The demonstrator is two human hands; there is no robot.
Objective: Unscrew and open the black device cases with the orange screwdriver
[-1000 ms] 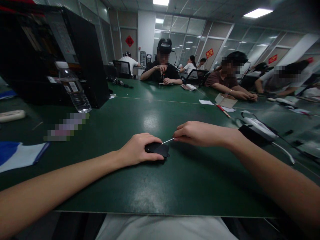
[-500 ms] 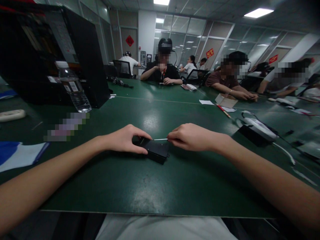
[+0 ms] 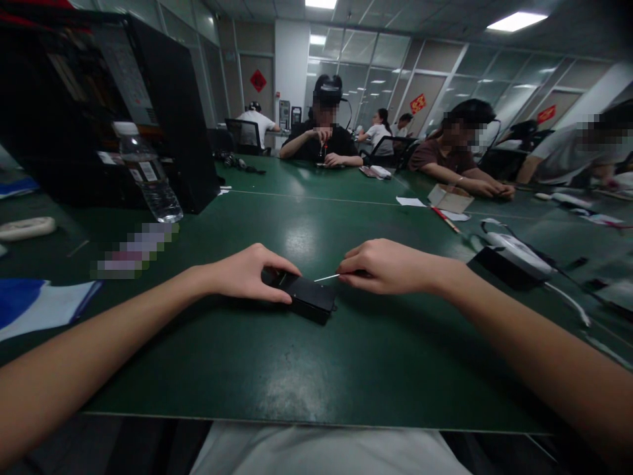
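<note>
A small black box (image 3: 312, 300) lies on the green table (image 3: 291, 376), its long side running toward the lower right. A small loop sticks out at its right end. My left hand (image 3: 247, 274) grips the far-left end of the box between thumb and fingers. Pinched in the fingertips of my right hand (image 3: 380, 267) is a thin silver rod (image 3: 326, 278). Its free tip points left, just above the back edge of the box. Whether that tip touches the box I cannot tell. The rod's other end is hidden in my hand.
A black computer case (image 3: 171, 105) stands at the left with a plastic water bottle (image 3: 151, 175) before it. On the right lie a white device with cables (image 3: 521, 254) and an open cardboard box (image 3: 450, 198). Across the table sits a person (image 3: 324, 142) in black.
My right hand has moved slightly right and up with the silver rod. The rod now slants down to the left, its tip farther from my left fingers. My left hand keeps its grip.
</note>
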